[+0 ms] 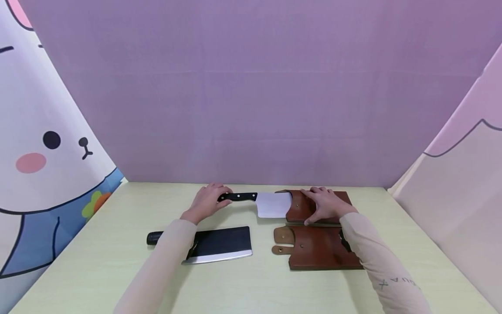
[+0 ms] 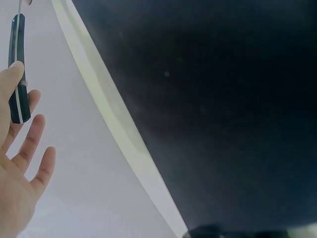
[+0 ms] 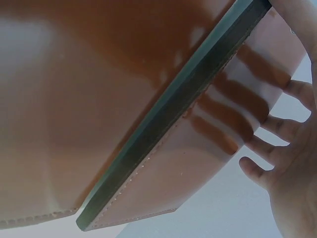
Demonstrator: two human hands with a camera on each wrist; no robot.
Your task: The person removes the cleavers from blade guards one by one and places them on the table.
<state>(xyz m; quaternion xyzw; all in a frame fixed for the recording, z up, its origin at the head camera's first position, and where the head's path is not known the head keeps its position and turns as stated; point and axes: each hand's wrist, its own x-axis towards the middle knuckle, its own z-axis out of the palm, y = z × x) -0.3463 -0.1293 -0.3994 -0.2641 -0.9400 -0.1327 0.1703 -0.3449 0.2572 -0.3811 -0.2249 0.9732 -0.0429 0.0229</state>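
My left hand (image 1: 209, 200) pinches the end of the black riveted handle of a cleaver (image 1: 273, 205) between thumb and fingers. In the left wrist view the thumb lies on that handle (image 2: 17, 44) and the other fingers are spread. The cleaver's pale blade points right, its front end inside the mouth of a brown leather sheath (image 1: 296, 208). My right hand (image 1: 327, 204) holds this sheath across its width, thumb at the near edge and fingers at the far edge. The right wrist view shows the fingertips at the glossy leather's edge (image 3: 203, 163).
A larger black cleaver (image 1: 227, 240) with a bright edge lies under the left forearm, handle to the left. Nearer than the held sheath is a second brown leather sheath (image 1: 319, 250), its snap straps toward the left. A purple cloth wall (image 1: 251, 109) rises behind the light table (image 1: 251, 288).
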